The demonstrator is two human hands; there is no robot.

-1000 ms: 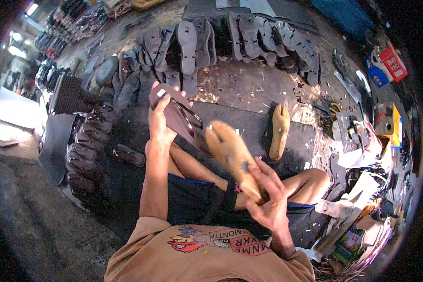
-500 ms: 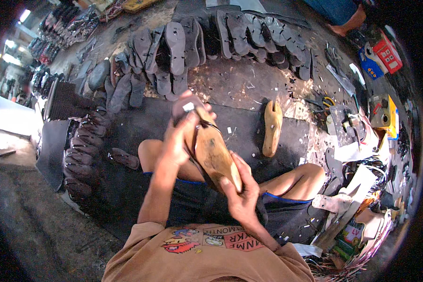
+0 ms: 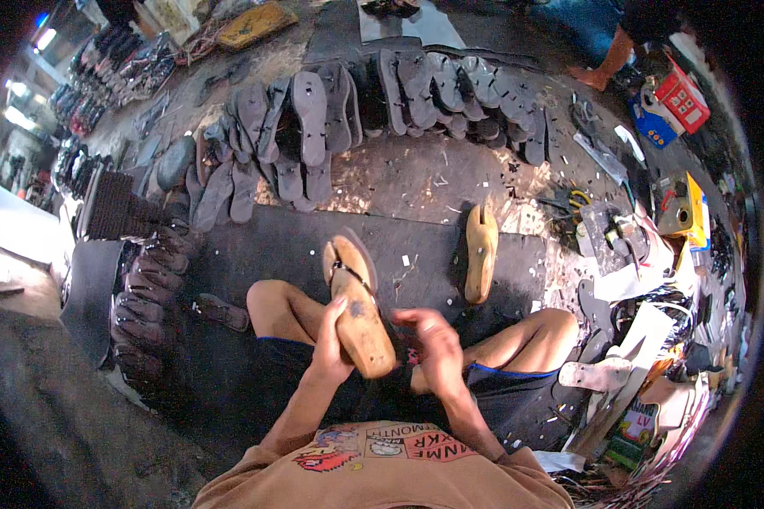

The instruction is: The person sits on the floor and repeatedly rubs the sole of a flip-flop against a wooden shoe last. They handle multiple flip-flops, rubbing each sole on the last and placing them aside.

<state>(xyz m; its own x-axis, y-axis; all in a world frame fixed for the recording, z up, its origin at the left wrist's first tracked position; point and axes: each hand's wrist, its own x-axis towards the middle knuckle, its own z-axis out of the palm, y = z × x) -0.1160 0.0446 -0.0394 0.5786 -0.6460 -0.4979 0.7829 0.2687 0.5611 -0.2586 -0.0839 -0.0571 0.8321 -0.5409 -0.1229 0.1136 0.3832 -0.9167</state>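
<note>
A wooden shoe last (image 3: pixel 363 318) is tilted over my lap, with a thin dark sandal strap (image 3: pixel 352 270) across its toe end. Along its far side shows the edge of a brown sandal sole (image 3: pixel 362 250). My left hand (image 3: pixel 331 343) grips the last by its side near the heel, thumb on top. My right hand (image 3: pixel 437 343) is just right of the heel, slightly blurred, fingers apart and pointing toward the last, with no object visible in it. A second wooden last (image 3: pixel 481 254) lies on the dark mat beyond my right knee.
Rows of dark sandal soles (image 3: pixel 310 119) curve across the far side. Stacked brown sandals (image 3: pixel 148 314) stand at the left. Yellow-handled scissors (image 3: pixel 579 202), a yellow box (image 3: pixel 694 208) and scraps lie to the right. Another person's foot (image 3: pixel 592 76) shows at the far right.
The last has come closer to me and turned more upright. My left hand has shifted from the toe end to the heel side; my right hand has let go of the heel.
</note>
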